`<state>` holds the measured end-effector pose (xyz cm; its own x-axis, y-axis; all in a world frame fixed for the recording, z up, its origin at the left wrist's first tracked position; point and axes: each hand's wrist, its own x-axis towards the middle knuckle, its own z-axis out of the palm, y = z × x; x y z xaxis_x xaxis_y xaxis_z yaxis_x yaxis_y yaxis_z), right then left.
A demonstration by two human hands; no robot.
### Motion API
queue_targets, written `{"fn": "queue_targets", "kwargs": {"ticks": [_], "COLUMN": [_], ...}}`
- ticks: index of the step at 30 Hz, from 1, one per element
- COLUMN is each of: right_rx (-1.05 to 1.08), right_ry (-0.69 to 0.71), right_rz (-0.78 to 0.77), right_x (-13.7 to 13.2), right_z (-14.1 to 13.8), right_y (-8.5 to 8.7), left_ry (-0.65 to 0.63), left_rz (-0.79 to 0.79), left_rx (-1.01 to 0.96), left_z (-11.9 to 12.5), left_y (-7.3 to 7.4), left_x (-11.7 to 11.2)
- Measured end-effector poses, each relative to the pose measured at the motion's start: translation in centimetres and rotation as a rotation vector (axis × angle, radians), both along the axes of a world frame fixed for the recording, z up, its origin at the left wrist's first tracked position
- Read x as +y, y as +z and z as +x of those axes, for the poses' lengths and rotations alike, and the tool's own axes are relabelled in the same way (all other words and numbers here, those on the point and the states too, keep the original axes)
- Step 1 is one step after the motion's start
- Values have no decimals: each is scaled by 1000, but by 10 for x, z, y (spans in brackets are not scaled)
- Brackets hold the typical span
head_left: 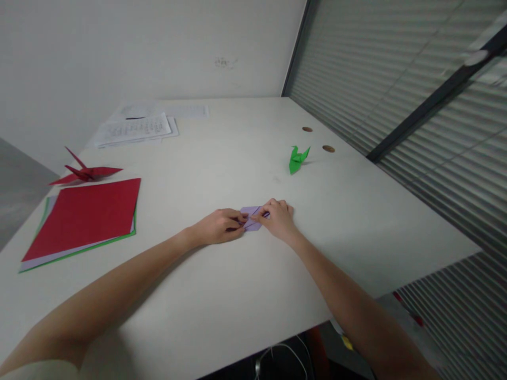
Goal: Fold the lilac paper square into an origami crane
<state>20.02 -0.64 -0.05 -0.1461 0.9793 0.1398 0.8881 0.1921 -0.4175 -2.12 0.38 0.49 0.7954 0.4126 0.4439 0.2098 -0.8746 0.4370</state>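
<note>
A small folded piece of purple paper (252, 225) lies on the white table between my two hands. My left hand (222, 226) rests at its left edge, fingers closed on that side of the paper. From the right, my right hand (277, 216) pinches a flap near the paper's middle between thumb and forefinger. Both hands partly cover the paper, so its full outline is hidden. Crease lines and layered flaps show on its upper face.
A green paper crane (298, 159) stands beyond my right hand. On the left are a red paper crane (89, 173) and a stack of red, purple and green sheets (87, 214). Written papers (134, 129) lie at the back. Blinds (380, 79) border the table's right side.
</note>
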Motion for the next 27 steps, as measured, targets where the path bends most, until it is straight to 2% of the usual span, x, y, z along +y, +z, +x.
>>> {"fn": "queue_targets", "kwargs": {"ticks": [4,8,16,20,27], "right_rx": [19,23,4,13,-23], "right_ry": [-8,-9,-1,29,-22], "right_rz": [21,16,-16,-38,-84], "right_x": [1,2,2,1,-1], "right_z": [0,-1,1,3,-1], "right_y": [-1,0,3,5,9], "left_ry": [41,82,-36,-29,-10], "left_rz": [-41,-70,37,61,79], "left_rx": [-24,41,45,74,64], "left_z": [0,-1,-2,-2,0], "left_y": [0,4,4,2,3], "left_x": [-1,-2,1,1,0]}}
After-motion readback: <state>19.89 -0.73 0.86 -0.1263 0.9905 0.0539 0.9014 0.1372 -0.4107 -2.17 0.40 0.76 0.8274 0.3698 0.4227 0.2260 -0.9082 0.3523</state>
